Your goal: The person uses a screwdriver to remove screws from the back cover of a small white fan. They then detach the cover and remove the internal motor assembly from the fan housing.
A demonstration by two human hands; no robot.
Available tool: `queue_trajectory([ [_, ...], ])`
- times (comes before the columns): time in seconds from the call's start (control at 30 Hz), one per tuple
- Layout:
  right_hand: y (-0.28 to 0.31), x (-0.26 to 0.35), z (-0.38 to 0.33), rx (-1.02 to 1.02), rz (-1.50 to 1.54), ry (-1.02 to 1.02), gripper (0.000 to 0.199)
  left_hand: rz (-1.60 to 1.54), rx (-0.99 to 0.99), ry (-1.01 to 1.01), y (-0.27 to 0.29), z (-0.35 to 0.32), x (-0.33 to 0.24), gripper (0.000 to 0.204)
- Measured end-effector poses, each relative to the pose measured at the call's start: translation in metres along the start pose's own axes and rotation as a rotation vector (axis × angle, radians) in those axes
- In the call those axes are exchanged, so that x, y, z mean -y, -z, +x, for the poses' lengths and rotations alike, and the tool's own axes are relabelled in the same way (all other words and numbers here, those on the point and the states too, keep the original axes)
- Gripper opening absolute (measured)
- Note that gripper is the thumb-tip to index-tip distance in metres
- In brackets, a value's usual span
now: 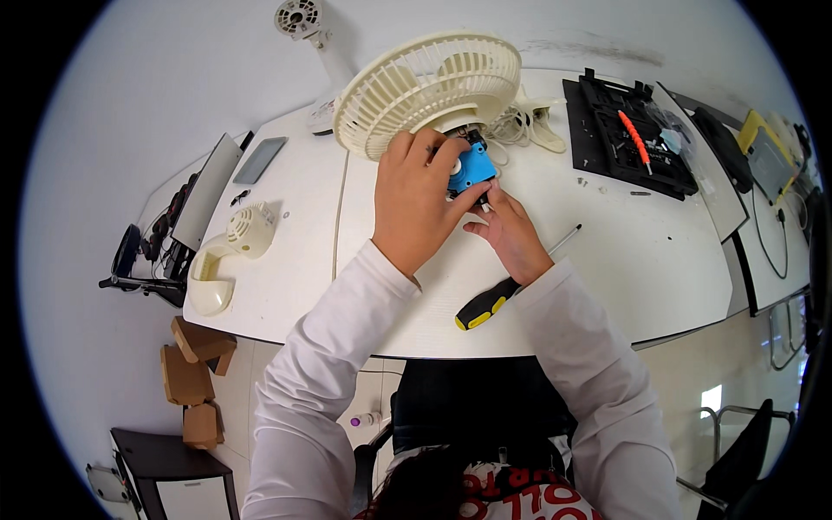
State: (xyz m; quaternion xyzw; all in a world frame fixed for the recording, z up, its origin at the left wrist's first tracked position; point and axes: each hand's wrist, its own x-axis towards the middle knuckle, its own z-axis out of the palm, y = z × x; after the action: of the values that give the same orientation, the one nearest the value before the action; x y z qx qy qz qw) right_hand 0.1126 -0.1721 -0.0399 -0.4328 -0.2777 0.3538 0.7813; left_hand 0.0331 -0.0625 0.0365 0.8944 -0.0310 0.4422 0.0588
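Note:
A cream fan head with a round grille [426,90] lies tilted on the white table [641,260]. Behind the grille sits a blue motor block [473,166]. My left hand [418,198] grips the blue block from the left, fingers curled over its top. Just to its lower right, my right hand [510,230] has its fingertips pinched against the underside of the blue block. A screwdriver with a black and yellow handle [485,305] lies on the table beneath my right wrist, its shaft pointing to the upper right.
A cream fan base and motor housing [227,256] lie at the table's left. A black tray [626,132] with an orange-handled tool stands at the back right. A dark phone [258,159], loose screws, a white cord and cardboard boxes [196,374] on the floor are also around.

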Motion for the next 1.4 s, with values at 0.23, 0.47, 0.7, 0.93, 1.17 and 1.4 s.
queue_trajectory([
  [0.23,0.004,-0.003,0.001,0.049,0.085,-0.004,0.039,-0.051,0.05,-0.011,0.005,0.002,0.005,0.036],
  [0.47,0.01,-0.004,0.003,0.049,0.146,0.001,0.043,-0.049,0.056,-0.001,0.004,0.002,-0.001,0.035],
  [0.7,0.003,-0.001,0.001,-0.057,0.063,0.037,0.042,0.008,0.094,-0.049,0.003,0.002,-0.009,0.034],
  [0.93,0.006,0.0,0.001,-0.129,0.154,0.039,0.04,-0.03,0.096,-0.054,-0.005,0.002,-0.017,0.044],
  [1.17,0.009,0.0,-0.001,-0.167,0.185,0.036,0.041,-0.168,-0.008,0.052,-0.006,-0.013,-0.014,0.046],
  [1.4,-0.001,0.004,-0.003,-0.208,0.119,0.0,0.045,-0.812,-0.044,0.707,-0.021,-0.046,-0.003,0.045],
])
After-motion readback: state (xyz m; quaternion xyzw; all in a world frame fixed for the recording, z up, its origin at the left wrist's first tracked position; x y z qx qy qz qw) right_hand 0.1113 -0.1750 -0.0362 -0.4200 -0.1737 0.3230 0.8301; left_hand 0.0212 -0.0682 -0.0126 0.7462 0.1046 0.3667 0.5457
